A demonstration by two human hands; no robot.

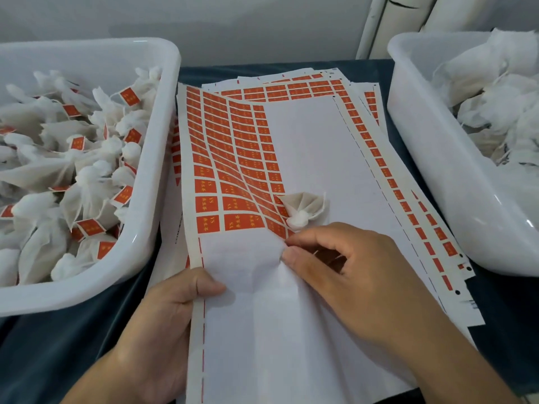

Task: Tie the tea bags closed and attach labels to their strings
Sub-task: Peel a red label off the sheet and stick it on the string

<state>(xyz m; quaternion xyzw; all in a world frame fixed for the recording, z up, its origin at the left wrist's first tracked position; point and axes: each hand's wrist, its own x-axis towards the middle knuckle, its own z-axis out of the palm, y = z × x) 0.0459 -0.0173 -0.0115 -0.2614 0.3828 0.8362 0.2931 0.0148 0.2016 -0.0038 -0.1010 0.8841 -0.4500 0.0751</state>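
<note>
on the label sheet (306, 158), both hands pinch it: left (163, 325), right (358, 275).

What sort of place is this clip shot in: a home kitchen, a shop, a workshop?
Probably a small hand-packing workstation: a left bin full of labelled tea bags, a right bin of unlabelled ones, and stacked label sheets on a dark-covered table.

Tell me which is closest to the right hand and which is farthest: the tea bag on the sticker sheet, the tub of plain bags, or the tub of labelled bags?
From the right hand, in the head view:
1. Tea bag, just above the fingertips on the sticker sheet.
2. Tub of plain bags, off to the right.
3. Tub of labelled bags, across the sheet on the left.
</note>
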